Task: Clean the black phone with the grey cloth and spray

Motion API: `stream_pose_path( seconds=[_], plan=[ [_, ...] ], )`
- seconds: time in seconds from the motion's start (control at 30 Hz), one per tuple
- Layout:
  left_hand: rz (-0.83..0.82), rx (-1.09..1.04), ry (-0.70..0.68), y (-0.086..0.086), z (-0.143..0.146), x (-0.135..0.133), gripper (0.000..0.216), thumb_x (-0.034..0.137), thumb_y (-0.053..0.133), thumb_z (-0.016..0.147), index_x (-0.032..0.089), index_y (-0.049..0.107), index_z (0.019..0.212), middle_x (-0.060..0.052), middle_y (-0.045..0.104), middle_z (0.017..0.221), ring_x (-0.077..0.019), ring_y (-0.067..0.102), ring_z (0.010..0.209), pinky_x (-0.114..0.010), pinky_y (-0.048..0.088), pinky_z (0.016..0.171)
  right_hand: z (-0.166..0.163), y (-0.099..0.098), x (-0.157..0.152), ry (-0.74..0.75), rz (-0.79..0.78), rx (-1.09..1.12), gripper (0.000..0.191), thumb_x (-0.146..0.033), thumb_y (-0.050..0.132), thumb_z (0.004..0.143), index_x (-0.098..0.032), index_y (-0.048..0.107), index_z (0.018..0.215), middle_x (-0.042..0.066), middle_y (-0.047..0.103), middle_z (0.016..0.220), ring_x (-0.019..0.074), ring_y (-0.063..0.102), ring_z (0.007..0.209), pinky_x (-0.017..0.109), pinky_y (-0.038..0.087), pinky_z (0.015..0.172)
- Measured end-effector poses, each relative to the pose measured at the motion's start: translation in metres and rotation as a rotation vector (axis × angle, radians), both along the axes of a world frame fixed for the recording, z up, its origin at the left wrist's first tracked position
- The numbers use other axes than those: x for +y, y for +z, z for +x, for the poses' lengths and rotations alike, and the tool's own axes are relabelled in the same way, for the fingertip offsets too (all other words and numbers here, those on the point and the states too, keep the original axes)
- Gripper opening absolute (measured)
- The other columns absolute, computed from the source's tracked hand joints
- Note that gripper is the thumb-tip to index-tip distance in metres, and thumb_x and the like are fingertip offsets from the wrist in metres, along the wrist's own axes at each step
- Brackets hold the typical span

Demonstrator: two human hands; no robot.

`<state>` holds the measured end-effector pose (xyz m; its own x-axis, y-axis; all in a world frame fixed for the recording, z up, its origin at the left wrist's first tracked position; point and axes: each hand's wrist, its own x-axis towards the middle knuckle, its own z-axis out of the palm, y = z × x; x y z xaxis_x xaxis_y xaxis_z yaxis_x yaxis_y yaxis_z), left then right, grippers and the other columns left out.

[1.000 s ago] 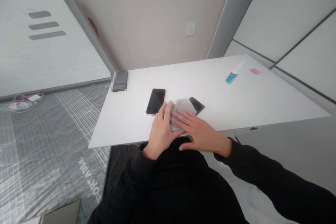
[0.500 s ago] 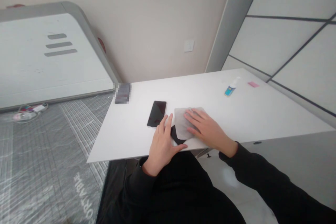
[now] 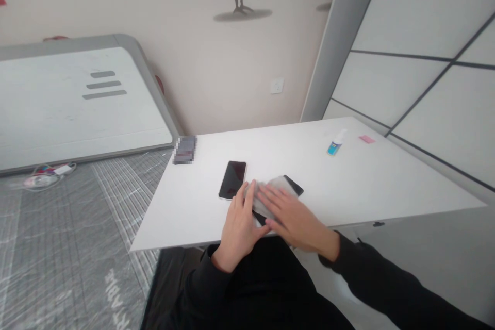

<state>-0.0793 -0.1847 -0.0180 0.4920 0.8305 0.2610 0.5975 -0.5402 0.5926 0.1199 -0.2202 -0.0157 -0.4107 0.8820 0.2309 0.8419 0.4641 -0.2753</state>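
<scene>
My right hand [image 3: 291, 216] lies flat, fingers stretched out, on a thin grey cloth [image 3: 281, 183]. Beneath the cloth is a flat black object [image 3: 294, 185]; its far right corner and a part near the table edge show, and the rest is covered. My left hand [image 3: 240, 224] rests at the left side of the black object, fingers extended and thumb spread toward the right hand. The left fingertips are close to a phone [image 3: 233, 179] that lies screen up, dark, on the white table [image 3: 185, 206].
A small spray bottle [image 3: 335, 144] with a blue label lies toward the back right, with a pink slip [image 3: 367, 139] beyond it. At the back left corner is a blurred-out dark item [image 3: 185, 149]. A wall socket [image 3: 277, 86] is behind the table.
My right hand has slid left with the cloth, toward my left hand, uncovering the far right corner of the black object. The view has tilted up a little.
</scene>
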Motion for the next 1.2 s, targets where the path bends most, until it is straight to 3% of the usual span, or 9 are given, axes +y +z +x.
stream_pose_path(
  seconds=[0.1, 0.27, 0.43, 0.63, 0.8, 0.97, 1.13, 1.2],
  plan=[
    [-0.014, 0.011, 0.004, 0.001, 0.0, 0.0, 0.106, 0.023, 0.081, 0.074, 0.028, 0.018, 0.159, -0.018, 0.032, 0.16, -0.0369, 0.039, 0.146, -0.056, 0.039, 0.116, -0.007, 0.001, -0.008, 0.137, -0.037, 0.013, 0.059, -0.036, 0.035, 0.105, -0.021, 0.024, 0.161, 0.005, 0.03, 0.166, 0.0217, 0.026, 0.154, 0.048, 0.029, 0.125],
    [0.019, 0.002, -0.002, -0.001, 0.0, 0.0, 0.114, 0.028, 0.087, 0.069, 0.029, 0.016, 0.158, -0.017, 0.034, 0.159, -0.0375, 0.037, 0.147, -0.057, 0.037, 0.117, 0.0, 0.0, 0.001, -0.107, 0.035, -0.018, 0.055, -0.03, 0.034, 0.104, -0.013, 0.036, 0.156, 0.014, 0.039, 0.16, 0.0307, 0.034, 0.15, 0.059, 0.036, 0.119],
    [-0.021, 0.007, 0.01, 0.0, 0.0, -0.001, 0.107, 0.014, 0.08, 0.071, 0.028, 0.02, 0.158, -0.017, 0.034, 0.16, -0.0347, 0.04, 0.146, -0.053, 0.04, 0.116, -0.012, 0.002, -0.005, 0.127, -0.018, 0.006, 0.059, -0.028, 0.037, 0.102, -0.017, 0.03, 0.159, 0.008, 0.033, 0.164, 0.0229, 0.029, 0.153, 0.048, 0.031, 0.125],
    [-0.004, 0.028, 0.012, 0.004, 0.001, -0.001, 0.114, 0.027, 0.088, 0.068, 0.026, 0.019, 0.158, -0.019, 0.035, 0.159, -0.037, 0.037, 0.147, -0.055, 0.038, 0.117, 0.001, -0.001, 0.003, -0.132, 0.024, 0.005, 0.055, -0.027, 0.033, 0.102, -0.012, 0.04, 0.154, 0.014, 0.038, 0.161, 0.0296, 0.034, 0.15, 0.058, 0.034, 0.121],
    [-0.03, 0.045, 0.008, 0.005, 0.001, -0.001, 0.105, 0.019, 0.081, 0.074, 0.026, 0.02, 0.158, -0.019, 0.033, 0.16, -0.0355, 0.038, 0.147, -0.052, 0.039, 0.116, -0.008, -0.001, -0.005, 0.128, -0.015, 0.026, 0.056, -0.031, 0.035, 0.103, -0.019, 0.033, 0.158, 0.006, 0.035, 0.163, 0.0228, 0.03, 0.152, 0.05, 0.032, 0.124],
    [0.014, 0.025, 0.01, 0.002, 0.002, -0.001, 0.116, 0.031, 0.089, 0.068, 0.028, 0.017, 0.158, -0.019, 0.034, 0.159, -0.0376, 0.037, 0.147, -0.055, 0.039, 0.115, 0.007, -0.004, 0.002, -0.157, 0.033, -0.01, 0.057, -0.04, 0.035, 0.105, -0.012, 0.039, 0.155, 0.016, 0.038, 0.161, 0.0321, 0.034, 0.15, 0.06, 0.035, 0.12],
    [0.018, 0.042, 0.003, 0.001, 0.001, 0.0, 0.11, 0.026, 0.086, 0.071, 0.029, 0.019, 0.158, -0.019, 0.034, 0.159, -0.0383, 0.039, 0.146, -0.055, 0.041, 0.114, 0.0, -0.001, -0.011, 0.113, -0.045, 0.031, 0.06, -0.044, 0.038, 0.105, -0.022, 0.026, 0.16, 0.006, 0.031, 0.165, 0.0238, 0.027, 0.153, 0.05, 0.03, 0.125],
    [0.038, 0.038, 0.005, 0.001, 0.001, 0.0, 0.111, 0.029, 0.086, 0.07, 0.028, 0.019, 0.158, -0.019, 0.034, 0.159, -0.0391, 0.04, 0.145, -0.056, 0.041, 0.113, 0.003, 0.0, -0.009, 0.058, -0.061, 0.018, 0.056, -0.04, 0.034, 0.106, -0.022, 0.03, 0.159, 0.006, 0.034, 0.164, 0.0239, 0.031, 0.152, 0.052, 0.031, 0.124]
  ],
)
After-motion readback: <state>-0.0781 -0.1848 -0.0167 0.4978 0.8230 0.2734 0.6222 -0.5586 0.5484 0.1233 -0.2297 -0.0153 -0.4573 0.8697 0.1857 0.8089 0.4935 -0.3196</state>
